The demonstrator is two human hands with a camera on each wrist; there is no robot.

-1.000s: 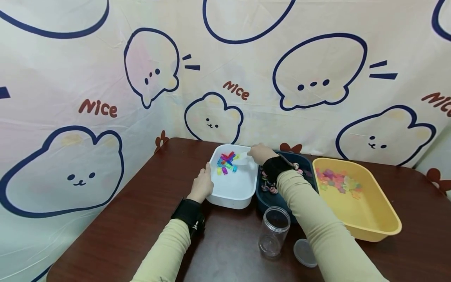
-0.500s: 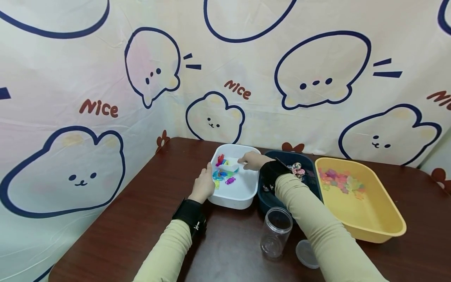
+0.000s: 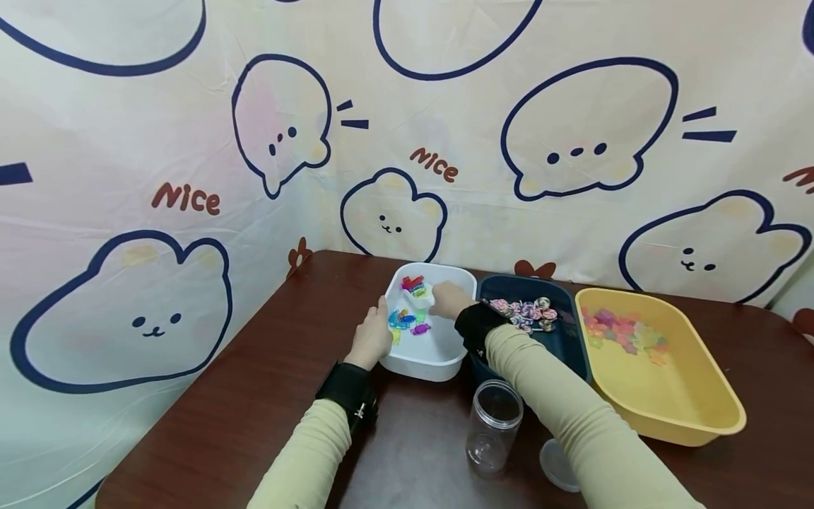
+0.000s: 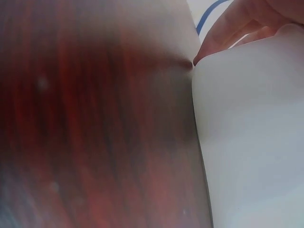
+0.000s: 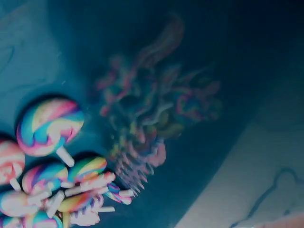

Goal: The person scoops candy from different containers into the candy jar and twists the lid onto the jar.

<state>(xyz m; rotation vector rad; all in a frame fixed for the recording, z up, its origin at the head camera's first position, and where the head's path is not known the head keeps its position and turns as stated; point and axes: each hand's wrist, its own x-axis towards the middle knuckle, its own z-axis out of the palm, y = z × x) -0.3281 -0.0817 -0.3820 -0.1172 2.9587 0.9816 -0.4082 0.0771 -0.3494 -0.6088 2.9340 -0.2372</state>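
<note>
My left hand (image 3: 371, 338) grips the left rim of a white tub (image 3: 432, 357); the left wrist view shows its fingers (image 4: 232, 28) at the tub's edge. In my right hand (image 3: 450, 300), over the tub, is a small white scoop (image 3: 418, 297). Several bright translucent candy-shaped pieces lie in the tub, red and pink ones at the back, blue and yellow ones nearer, and a purple piece (image 3: 420, 329) shaped like a wrapped sweet. Part of the scoop's handle is hidden by the right hand, which is out of the right wrist view.
Right of the tub, a dark blue tub (image 3: 569, 346) holds swirled lollipops (image 5: 50, 126). Beyond it, a yellow tub (image 3: 668, 396) contains pastel translucent pieces (image 3: 623, 331). In front stand an uncapped clear jar (image 3: 493, 428) and, beside it, its round lid (image 3: 559, 464), partly under my right forearm.
The right hand has moved left and nearer with the scoop among the candy-shaped pieces, which have shifted and spread apart. My left hand stays at the white tub's rim.
</note>
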